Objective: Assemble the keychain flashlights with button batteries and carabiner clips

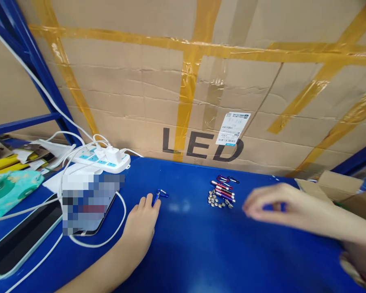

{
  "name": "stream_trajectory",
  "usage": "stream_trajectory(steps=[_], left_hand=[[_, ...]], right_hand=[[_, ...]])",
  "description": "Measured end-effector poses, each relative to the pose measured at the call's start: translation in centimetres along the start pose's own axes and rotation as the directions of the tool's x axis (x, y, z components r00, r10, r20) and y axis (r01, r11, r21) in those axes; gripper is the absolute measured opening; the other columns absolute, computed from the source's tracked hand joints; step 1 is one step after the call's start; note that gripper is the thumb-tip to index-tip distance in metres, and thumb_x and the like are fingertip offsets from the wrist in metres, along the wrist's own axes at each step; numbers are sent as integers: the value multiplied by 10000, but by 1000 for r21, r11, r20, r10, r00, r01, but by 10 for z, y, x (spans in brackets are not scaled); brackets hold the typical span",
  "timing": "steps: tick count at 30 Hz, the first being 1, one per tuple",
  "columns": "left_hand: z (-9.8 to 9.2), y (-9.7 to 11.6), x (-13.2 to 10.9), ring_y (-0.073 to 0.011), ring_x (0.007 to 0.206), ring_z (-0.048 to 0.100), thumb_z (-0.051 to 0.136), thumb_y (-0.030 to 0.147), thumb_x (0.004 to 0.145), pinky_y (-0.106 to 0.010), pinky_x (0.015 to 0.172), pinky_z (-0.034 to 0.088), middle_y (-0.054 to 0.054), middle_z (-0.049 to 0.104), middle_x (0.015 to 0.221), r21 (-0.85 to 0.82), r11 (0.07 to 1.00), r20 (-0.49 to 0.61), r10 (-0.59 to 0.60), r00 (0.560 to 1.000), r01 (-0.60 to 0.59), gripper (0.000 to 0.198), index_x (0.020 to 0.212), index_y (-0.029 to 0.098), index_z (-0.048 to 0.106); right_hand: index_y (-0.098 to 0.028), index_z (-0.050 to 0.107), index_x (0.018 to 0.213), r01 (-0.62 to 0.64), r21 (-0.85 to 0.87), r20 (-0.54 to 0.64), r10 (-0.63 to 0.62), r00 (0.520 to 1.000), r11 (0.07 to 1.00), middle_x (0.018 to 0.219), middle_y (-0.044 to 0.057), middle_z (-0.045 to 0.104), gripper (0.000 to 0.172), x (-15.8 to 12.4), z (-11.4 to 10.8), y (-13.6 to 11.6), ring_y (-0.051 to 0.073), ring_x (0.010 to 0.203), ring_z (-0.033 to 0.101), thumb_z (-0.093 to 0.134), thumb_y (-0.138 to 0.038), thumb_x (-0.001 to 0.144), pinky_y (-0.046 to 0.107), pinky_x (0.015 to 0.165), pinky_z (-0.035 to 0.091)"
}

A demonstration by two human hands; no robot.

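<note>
My left hand [142, 226] rests on the blue table [195, 252], fingers closed round a small blue carabiner clip [160, 195] that sticks out past the fingertips. My right hand [273, 207] hovers over the table on the right, blurred by motion, its fingers curled in a pinch; whether it holds anything is unclear. Just left of it lie a few small keychain flashlights [223, 189] with coloured carabiners, and a cluster of several silver button cells [218, 201].
A large taped cardboard box marked LED [201, 81] walls the back. At the left sit a white power strip [102, 158] with cables, a phone [88, 203], a dark tablet [18, 244] and a teal packet [9, 191]. A small open carton [332, 187] stands at right.
</note>
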State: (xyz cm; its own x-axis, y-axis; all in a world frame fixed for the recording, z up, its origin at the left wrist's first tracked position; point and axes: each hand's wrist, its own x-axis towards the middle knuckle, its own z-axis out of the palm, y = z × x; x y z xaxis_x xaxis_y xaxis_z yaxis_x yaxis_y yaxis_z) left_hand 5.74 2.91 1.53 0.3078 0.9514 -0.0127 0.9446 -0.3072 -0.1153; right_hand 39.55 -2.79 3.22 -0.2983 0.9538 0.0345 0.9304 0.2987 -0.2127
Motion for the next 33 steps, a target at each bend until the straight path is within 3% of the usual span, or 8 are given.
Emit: stream_trajectory(steps=[3, 6, 14, 22, 25, 28, 31, 33], left_hand=[[3, -6, 6, -274, 1002, 606, 431, -127, 696, -352, 815, 515, -163, 599, 1127, 6, 1000, 30, -18, 999, 18, 520, 1139, 99, 581], [11, -13, 12, -263, 963, 612, 390, -143, 676, -367, 814, 511, -146, 616, 1086, 35, 999, -31, -36, 999, 37, 554, 1136, 99, 583], [44, -38, 22, -269, 995, 589, 336, -113, 749, -350, 784, 479, -154, 632, 1126, 144, 989, -212, 58, 975, -28, 543, 1152, 122, 615], [45, -34, 25, -340, 1011, 575, 399, 147, 884, -453, 833, 445, -211, 635, 1137, 115, 993, -372, 37, 927, 7, 348, 1130, 86, 637], [39, -20, 21, -326, 1078, 543, 439, 251, 896, -457, 876, 436, -168, 602, 1201, -83, 987, -427, 92, 899, -140, 378, 1242, 151, 554], [33, 3, 9, -259, 1054, 557, 470, 306, 893, -424, 906, 441, -89, 620, 1148, -447, 846, -339, 140, 930, -290, 409, 1298, 251, 476], [32, 24, -4, -228, 929, 592, 522, 299, 863, -448, 945, 415, -51, 651, 1023, -707, 660, -213, 143, 967, -254, 467, 1322, 302, 434], [33, 32, -10, -226, 881, 596, 536, 314, 860, -456, 952, 407, -56, 663, 982, -794, 563, -158, 172, 972, -229, 491, 1338, 295, 425]], right_hand=[[-307, 704, 785, -84, -10, 19, 84, 996, 996, 780, -26, 694, 141, 55, -22, -2, 184, 748, 651, 615, -415, 766, 259, 585, 478], [-306, 706, 750, -135, -16, 52, 136, 989, 991, 737, -36, 697, 119, 81, -27, 0, 178, 696, 653, 627, -395, 735, 251, 561, 460], [-294, 698, 723, -142, -2, 7, 142, 990, 990, 821, -26, 693, 102, 93, 3, 13, 167, 664, 642, 646, -380, 711, 245, 522, 407], [-257, 687, 707, -159, -155, -96, 146, 985, 975, 840, -10, 699, 71, 90, 13, 7, 166, 585, 634, 628, -291, 686, 248, 466, 375], [-268, 686, 753, -184, -61, -131, 175, 976, 981, 728, -14, 689, 112, 90, 8, -2, 167, 574, 620, 623, -352, 715, 255, 484, 389], [-263, 681, 814, -66, 213, -79, 85, 993, 975, 737, -24, 689, 153, 87, 7, -19, 143, 608, 613, 616, -389, 756, 246, 549, 431], [-225, 671, 856, 77, 554, 27, -110, 994, 829, 775, -9, 681, 202, 82, 17, -42, 115, 603, 586, 615, -403, 781, 215, 530, 435], [-193, 659, 876, 65, 710, 83, -175, 981, 701, 716, -10, 654, 202, 78, 28, -58, 91, 547, 548, 617, -373, 791, 194, 493, 419]])
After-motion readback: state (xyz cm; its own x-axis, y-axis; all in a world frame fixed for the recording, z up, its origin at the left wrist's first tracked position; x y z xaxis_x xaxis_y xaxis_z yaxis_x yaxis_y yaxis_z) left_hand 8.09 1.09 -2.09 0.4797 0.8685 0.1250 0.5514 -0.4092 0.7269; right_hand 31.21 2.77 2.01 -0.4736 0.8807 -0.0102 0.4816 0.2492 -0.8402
